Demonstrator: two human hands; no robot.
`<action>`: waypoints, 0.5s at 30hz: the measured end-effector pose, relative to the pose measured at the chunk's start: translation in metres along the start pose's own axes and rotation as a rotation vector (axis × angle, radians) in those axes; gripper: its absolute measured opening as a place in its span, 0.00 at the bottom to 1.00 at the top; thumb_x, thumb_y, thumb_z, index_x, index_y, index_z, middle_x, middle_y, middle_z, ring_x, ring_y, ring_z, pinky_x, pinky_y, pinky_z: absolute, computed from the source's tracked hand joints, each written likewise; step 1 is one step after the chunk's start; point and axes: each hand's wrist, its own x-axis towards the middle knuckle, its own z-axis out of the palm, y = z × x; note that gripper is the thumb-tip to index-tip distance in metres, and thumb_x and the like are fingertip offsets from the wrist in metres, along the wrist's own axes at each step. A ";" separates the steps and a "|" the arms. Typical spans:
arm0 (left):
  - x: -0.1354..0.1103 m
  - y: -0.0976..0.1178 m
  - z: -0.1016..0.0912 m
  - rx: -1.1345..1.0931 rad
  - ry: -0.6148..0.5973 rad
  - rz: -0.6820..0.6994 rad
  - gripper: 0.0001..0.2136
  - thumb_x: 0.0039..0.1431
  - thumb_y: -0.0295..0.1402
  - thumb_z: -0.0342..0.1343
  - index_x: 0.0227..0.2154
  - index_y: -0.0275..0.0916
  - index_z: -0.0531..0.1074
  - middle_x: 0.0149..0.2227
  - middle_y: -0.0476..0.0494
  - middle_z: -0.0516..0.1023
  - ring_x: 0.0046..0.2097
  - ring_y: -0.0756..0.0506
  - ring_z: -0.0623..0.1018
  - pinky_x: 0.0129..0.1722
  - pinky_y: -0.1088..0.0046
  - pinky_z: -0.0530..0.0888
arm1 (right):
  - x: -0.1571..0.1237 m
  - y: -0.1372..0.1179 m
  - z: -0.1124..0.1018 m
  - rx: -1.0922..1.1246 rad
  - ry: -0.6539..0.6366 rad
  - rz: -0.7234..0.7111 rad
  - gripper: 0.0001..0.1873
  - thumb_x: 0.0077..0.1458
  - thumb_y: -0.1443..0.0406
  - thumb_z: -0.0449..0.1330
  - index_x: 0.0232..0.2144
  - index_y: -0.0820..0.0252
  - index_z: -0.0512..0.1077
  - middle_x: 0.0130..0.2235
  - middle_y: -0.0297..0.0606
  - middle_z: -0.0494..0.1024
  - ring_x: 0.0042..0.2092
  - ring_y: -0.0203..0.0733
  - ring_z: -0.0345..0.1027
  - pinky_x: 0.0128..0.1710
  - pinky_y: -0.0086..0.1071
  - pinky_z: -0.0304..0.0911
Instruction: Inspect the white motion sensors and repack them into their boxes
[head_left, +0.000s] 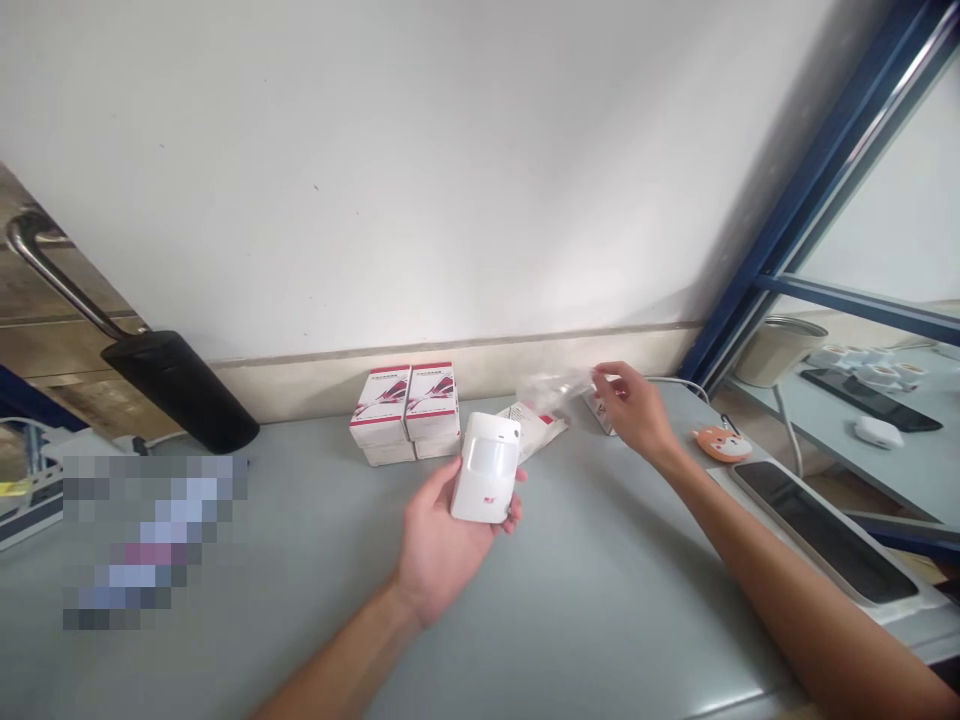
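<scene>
My left hand is wrapped round a white motion sensor, held upright above the table with its window and small red mark towards me. Farther back on the right, my right hand pinches a crumpled clear plastic bag between thumb and fingers. Below the bag lies a white and red paper item, partly hidden by the sensor. Another small printed box shows in part under my right hand. Behind and left of the sensor stand stacked white and red boxes near the wall.
A black padded armrest on a bent metal bar rises at the left. To the right lie an orange animal-faced item and a long dark-topped device. A blue frame stands beyond them. Part of the left table is pixelated.
</scene>
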 end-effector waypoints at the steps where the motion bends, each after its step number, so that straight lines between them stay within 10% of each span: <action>1: -0.001 0.001 0.001 -0.010 -0.003 -0.016 0.20 0.71 0.41 0.50 0.53 0.32 0.76 0.46 0.28 0.81 0.34 0.41 0.77 0.38 0.63 0.69 | -0.002 0.002 -0.004 0.027 -0.003 0.008 0.22 0.67 0.47 0.56 0.49 0.55 0.77 0.35 0.42 0.84 0.32 0.46 0.77 0.29 0.36 0.67; 15: -0.001 -0.019 0.002 -0.037 -0.031 -0.288 0.22 0.73 0.42 0.43 0.43 0.31 0.79 0.40 0.33 0.81 0.26 0.46 0.74 0.34 0.66 0.66 | -0.027 -0.025 0.006 0.364 0.017 0.003 0.18 0.64 0.47 0.64 0.43 0.54 0.77 0.46 0.41 0.84 0.43 0.48 0.79 0.39 0.38 0.75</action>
